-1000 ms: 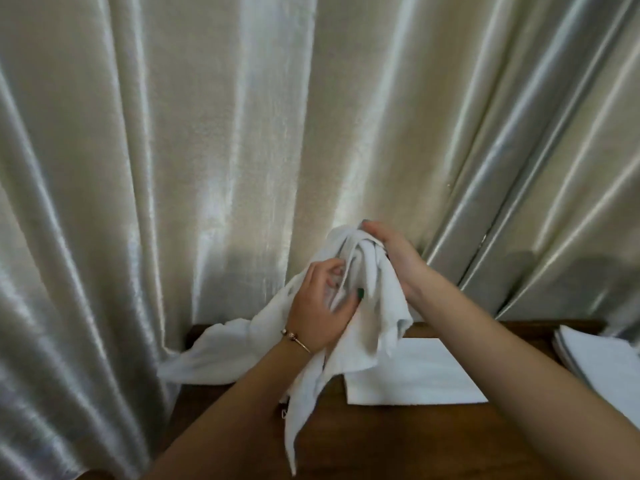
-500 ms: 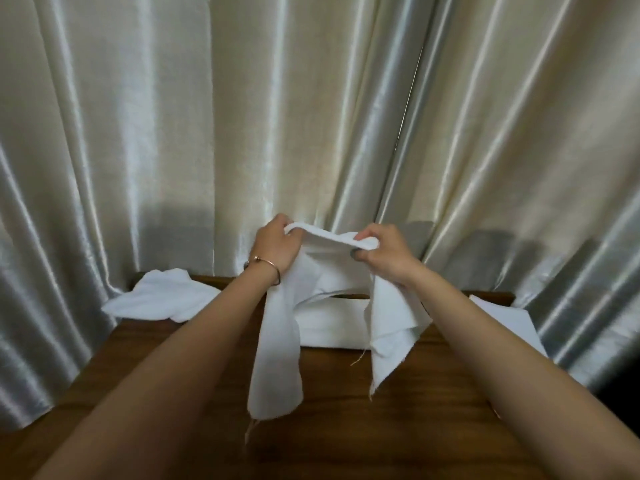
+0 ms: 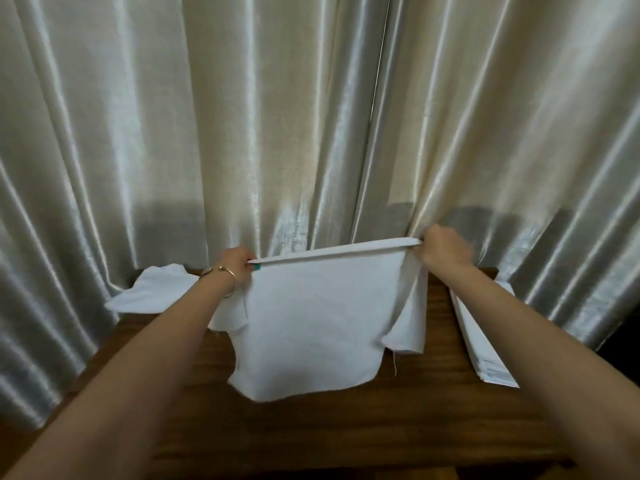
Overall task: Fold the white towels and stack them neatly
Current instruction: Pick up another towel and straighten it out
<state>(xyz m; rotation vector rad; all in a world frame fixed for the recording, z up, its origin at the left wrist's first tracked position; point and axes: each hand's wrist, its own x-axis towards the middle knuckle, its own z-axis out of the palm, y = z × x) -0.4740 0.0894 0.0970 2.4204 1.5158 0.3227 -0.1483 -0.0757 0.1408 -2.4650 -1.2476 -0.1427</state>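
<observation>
The white towel [image 3: 311, 327] hangs spread above the wooden table [image 3: 346, 427], its top edge pinched taut between the left hand [image 3: 237, 268] and the right hand [image 3: 441, 252]. To fold well, I would level both corners before lowering it, keeping clear of the crumpled towel [image 3: 152, 289] far left and the folded stack [image 3: 485, 341] at right.

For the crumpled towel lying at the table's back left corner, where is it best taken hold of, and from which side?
Judging by its pose, the crumpled towel is best pinched at the loose corner sticking out over the table edge on the left, coming from the left and above. That flap lies free, while its right part is hidden behind the left hand.
</observation>
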